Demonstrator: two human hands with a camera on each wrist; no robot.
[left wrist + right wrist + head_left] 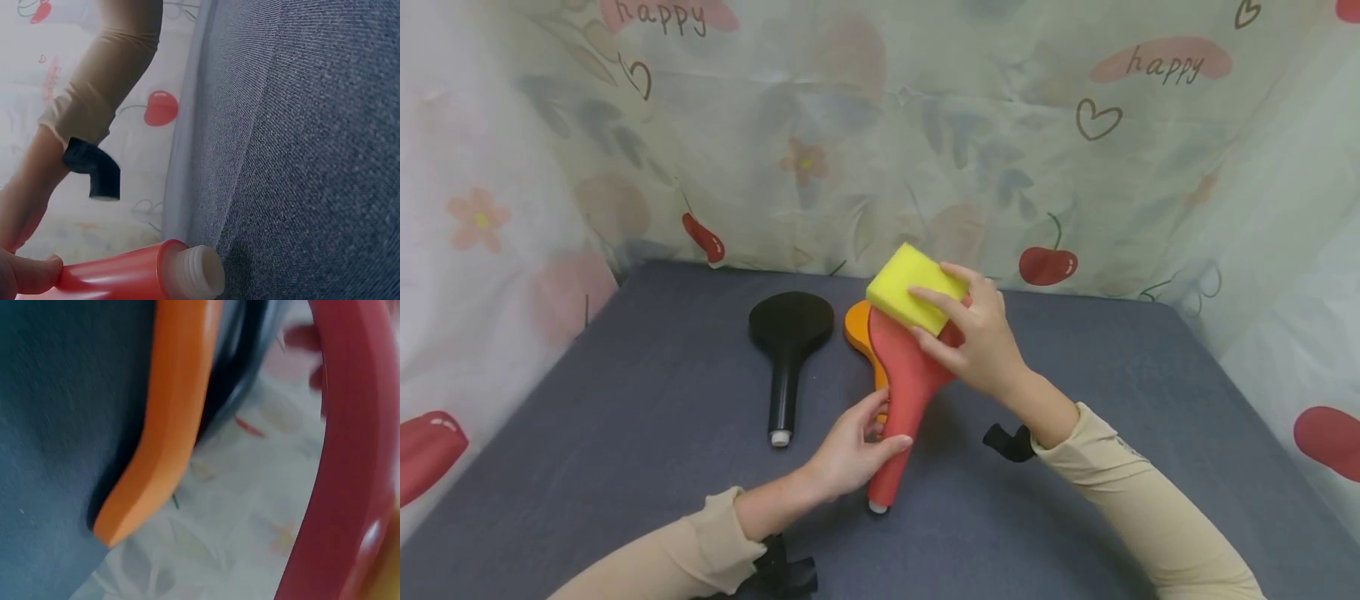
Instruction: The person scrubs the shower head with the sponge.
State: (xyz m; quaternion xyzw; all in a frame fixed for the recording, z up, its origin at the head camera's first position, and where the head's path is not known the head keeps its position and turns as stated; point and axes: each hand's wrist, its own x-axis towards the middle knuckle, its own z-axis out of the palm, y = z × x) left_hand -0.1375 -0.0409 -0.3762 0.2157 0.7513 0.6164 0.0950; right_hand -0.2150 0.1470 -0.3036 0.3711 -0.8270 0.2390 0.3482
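My left hand (848, 446) grips the handle of a red shower head (904, 358), which is raised off the table with its broad head up and away. A yellow sponge (910, 279) is held between the thumb and fingers of my right hand (983, 337), against the upper face of that head. In the left wrist view, the handle ends in a white threaded connector (205, 273), close over the cloth. The right wrist view shows the red rim (350, 425) from beneath, with a blurred yellow edge of the sponge at the right.
Behind the red one lies an orange shower head (857, 323), partly hidden. To its left a black shower head (790, 325) lies flat, handle toward me. Dark grey cloth covers the table (662, 400). A printed curtain (850, 150) hangs behind and at both sides.
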